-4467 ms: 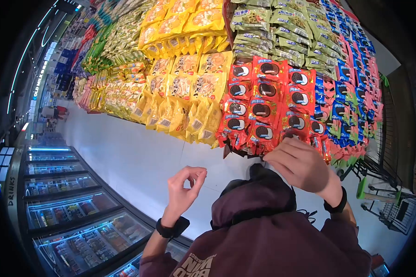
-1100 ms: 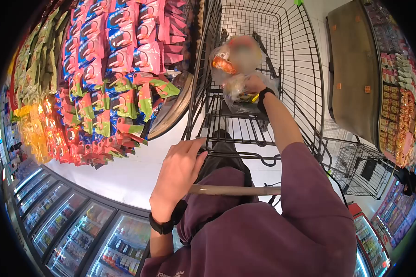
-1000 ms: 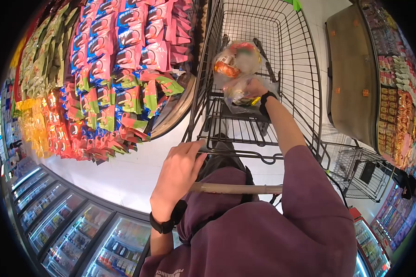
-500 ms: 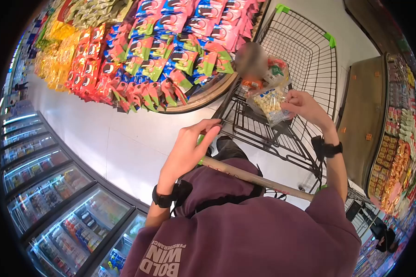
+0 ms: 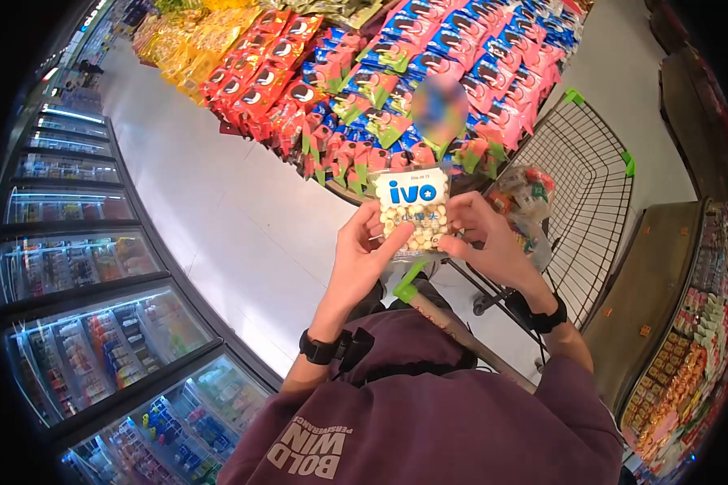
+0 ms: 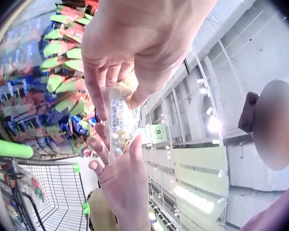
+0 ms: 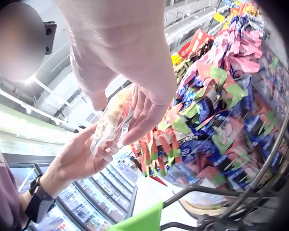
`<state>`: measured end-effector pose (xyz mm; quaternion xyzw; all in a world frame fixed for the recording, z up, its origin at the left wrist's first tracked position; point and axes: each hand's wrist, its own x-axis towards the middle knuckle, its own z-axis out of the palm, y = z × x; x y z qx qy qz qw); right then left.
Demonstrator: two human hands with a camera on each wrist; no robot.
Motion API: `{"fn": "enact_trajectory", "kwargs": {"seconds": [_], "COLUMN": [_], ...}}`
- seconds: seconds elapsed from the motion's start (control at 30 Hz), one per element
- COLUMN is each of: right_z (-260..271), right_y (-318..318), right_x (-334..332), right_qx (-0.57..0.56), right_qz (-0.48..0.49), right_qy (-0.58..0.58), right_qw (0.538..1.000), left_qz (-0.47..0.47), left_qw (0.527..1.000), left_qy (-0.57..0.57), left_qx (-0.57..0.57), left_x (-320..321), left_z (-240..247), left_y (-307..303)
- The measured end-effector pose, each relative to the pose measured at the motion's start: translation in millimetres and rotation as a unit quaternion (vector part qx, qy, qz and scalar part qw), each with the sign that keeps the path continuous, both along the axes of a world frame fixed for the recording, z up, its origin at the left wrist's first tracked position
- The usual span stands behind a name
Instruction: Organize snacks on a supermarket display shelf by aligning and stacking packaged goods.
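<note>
A clear bag of small round cream-coloured biscuits (image 5: 414, 214), with "ivo" in blue on a white label, is held upright between both hands in the head view. My left hand (image 5: 362, 252) grips its left edge, thumb across the front and fingers behind. My right hand (image 5: 491, 244) pinches the right edge the same way, thumb near the lower corner. Seen edge-on in the left wrist view, the bag (image 6: 119, 120) bulges between the two hands. From the right wrist, the bag (image 7: 111, 118) shows slanted, fingers on its back side.
A shopping cart (image 5: 584, 174) with green corners stands to the right, bagged goods (image 5: 526, 198) inside it. Its handle (image 5: 461, 331) crosses before the body. Ahead is a display of red biscuit packets (image 5: 263, 73) and blue-pink packets (image 5: 461, 48). Glass-door fridges (image 5: 89, 283) line the left.
The right hand has lifted the biscuit bag out of the cart and brought it in front of the body. The left hand has left the cart handle and now holds the bag too.
</note>
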<state>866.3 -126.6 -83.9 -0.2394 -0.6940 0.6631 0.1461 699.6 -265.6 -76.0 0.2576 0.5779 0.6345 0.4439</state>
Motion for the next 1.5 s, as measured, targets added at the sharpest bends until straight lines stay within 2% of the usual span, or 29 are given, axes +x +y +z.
{"fn": "enact_trajectory", "kwargs": {"seconds": [0.07,0.1,0.2,0.23,0.37,0.47,0.6,0.8,1.03,1.17,1.27,1.4,1.5], "right_z": [4.3,3.8,4.7,1.7,26.2,42.5,33.8,16.7,23.0,20.9,22.0,16.2,7.3], "right_y": [-8.2,-11.8,-25.7,-34.5,-65.6,-81.0,-99.6,-147.8,-193.9,-195.2,-202.1,-201.6,-201.0], "right_x": [-18.9,-29.0,-55.6,-65.5,-92.7,-98.2,-95.2,-110.4,-166.4,-183.0,-185.2,-181.4,-176.3], "right_qx": [-0.076,-0.071,0.0,-0.01,0.036,-0.046,0.096,0.091,0.041,-0.084,-0.032,-0.076,-0.019], "right_qz": [-0.009,0.007,0.067,0.075,0.071,0.06,0.059,0.027,0.0,-0.026,-0.052,-0.061,-0.072], "right_qy": [0.048,0.067,0.021,0.055,0.01,-0.022,-0.073,-0.048,0.027,0.09,0.078,0.078,0.077], "right_qw": [0.996,0.995,0.998,0.996,0.997,0.997,0.991,0.994,0.999,0.992,0.995,0.992,0.994], "left_qz": [-0.017,-0.022,-0.028,-0.029,-0.006,0.033,0.065,0.062,0.011,0.01,-0.01,-0.037,-0.053], "left_qw": [1.0,1.0,1.0,1.0,1.0,0.999,0.995,0.993,0.999,0.999,0.999,0.999,0.998], "left_qy": [0.016,0.012,-0.001,0.003,0.007,-0.002,-0.005,0.006,-0.01,-0.017,-0.009,-0.015,0.015], "left_qx": [-0.006,-0.001,0.0,0.003,0.003,0.032,0.08,0.099,0.041,0.034,0.034,0.025,0.023], "left_x": [-14.8,-20.2,-33.0,-37.8,-69.4,-95.2,-125.4,-152.7,-163.6,-166.3,-165.9,-168.9,-168.7], "left_z": [-0.3,-1.8,4.5,8.5,14.5,19.7,18.8,17.0,18.9,14.6,17.0,19.4,11.9], "left_y": [-17.5,-24.0,-42.5,-49.1,-81.7,-107.5,-139.0,-171.7,-182.1,-183.1,-182.3,-179.5,-174.6]}}
